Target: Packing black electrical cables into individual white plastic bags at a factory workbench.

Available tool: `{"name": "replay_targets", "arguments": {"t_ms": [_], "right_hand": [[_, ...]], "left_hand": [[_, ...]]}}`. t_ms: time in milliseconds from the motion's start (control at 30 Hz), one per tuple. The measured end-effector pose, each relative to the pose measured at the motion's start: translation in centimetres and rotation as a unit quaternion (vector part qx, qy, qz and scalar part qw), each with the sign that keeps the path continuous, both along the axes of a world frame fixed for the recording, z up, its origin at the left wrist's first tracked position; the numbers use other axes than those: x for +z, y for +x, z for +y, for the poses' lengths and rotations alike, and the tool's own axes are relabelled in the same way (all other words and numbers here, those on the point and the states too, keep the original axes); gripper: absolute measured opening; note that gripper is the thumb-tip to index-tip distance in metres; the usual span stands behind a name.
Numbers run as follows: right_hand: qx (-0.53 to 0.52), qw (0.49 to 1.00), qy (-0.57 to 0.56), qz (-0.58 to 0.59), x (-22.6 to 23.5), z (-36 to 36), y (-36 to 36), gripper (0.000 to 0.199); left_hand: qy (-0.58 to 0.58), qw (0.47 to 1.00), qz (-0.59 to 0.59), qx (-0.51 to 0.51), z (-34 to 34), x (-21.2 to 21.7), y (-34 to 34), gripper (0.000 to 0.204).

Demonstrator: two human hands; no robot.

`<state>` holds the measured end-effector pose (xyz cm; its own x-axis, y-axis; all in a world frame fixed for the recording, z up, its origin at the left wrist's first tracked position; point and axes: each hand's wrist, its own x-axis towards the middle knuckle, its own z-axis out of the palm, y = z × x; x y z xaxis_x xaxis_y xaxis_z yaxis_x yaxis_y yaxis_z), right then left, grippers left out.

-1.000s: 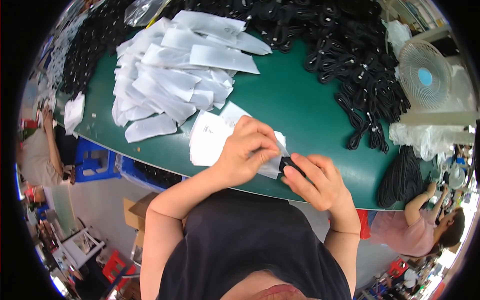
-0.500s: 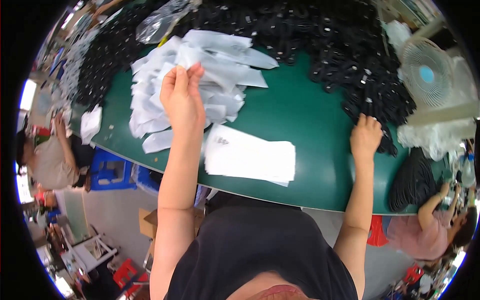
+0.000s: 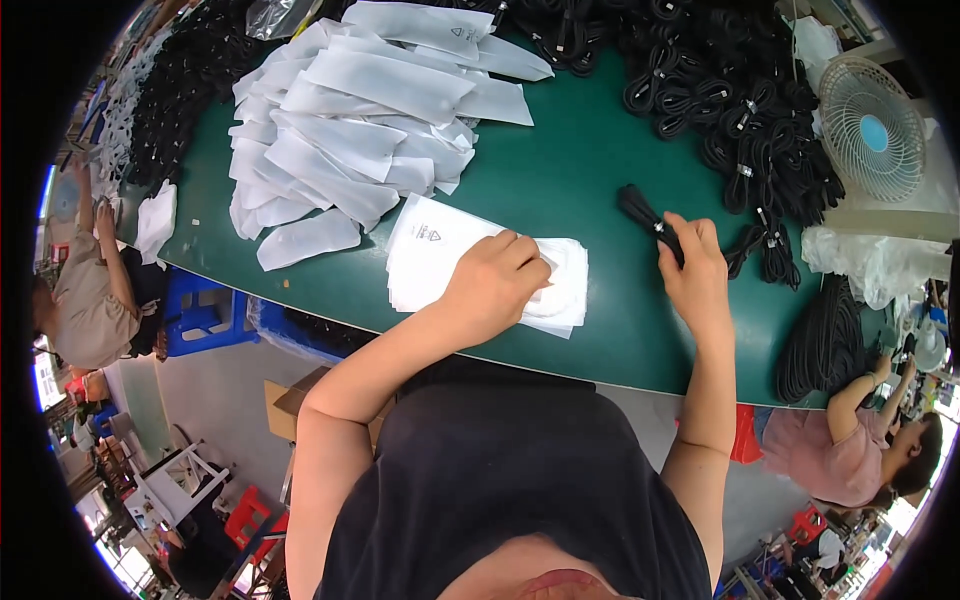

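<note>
My left hand (image 3: 497,285) lies over a neat stack of flat white pouches (image 3: 415,265) near the table's front edge. Its curled fingertips pinch at the right end of the top pouch, where the material looks slightly raised. Off to the right, my right hand (image 3: 697,272) is closed around a bundled black cable (image 3: 640,207), whose far end sticks out past the fingers toward the upper left. That bundle hangs just over the green table (image 3: 560,180), apart from the stack. Beyond the stack, at the left, spreads a loose heap of filled-looking white pouches (image 3: 340,145).
A big pile of black cable bundles (image 3: 740,110) covers the far right of the table. More dark bundles (image 3: 185,90) lie far left. A fan (image 3: 872,130) stands at the right, above a large black coil (image 3: 825,345). Co-workers sit at the left (image 3: 95,300) and right (image 3: 830,455).
My left hand has come down from above the pouch heap onto the stack. My right hand has drawn a black cable bundle away from the pile, leftward. The view has shifted slightly.
</note>
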<state>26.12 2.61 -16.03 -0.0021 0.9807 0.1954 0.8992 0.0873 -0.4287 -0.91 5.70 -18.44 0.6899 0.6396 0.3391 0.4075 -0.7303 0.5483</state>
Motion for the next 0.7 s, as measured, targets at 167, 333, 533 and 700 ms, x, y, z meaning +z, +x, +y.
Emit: {"name": "replay_targets", "arguments": {"t_ms": [167,333,533,700], "right_hand": [[0.032,0.99,0.031,0.131,2.4,-3.1,-1.6,0.031],[0.156,0.969,0.11,0.154,2.9,-4.9,-3.9,0.037],[0.237,0.943,0.235,-0.007,2.3,-4.9,-4.8,0.039],[0.201,0.967,0.142,0.057,2.1,-4.7,-4.8,0.031]], "left_hand": [[-0.119,0.977,-0.165,0.068,0.1,0.1,-0.2,0.007],[-0.298,0.92,-0.237,0.096,0.0,1.2,-0.5,0.005],[-0.388,0.871,-0.28,0.107,0.0,0.9,-0.3,0.006],[-0.357,0.881,-0.298,0.088,-0.1,0.9,-0.4,0.005]]}}
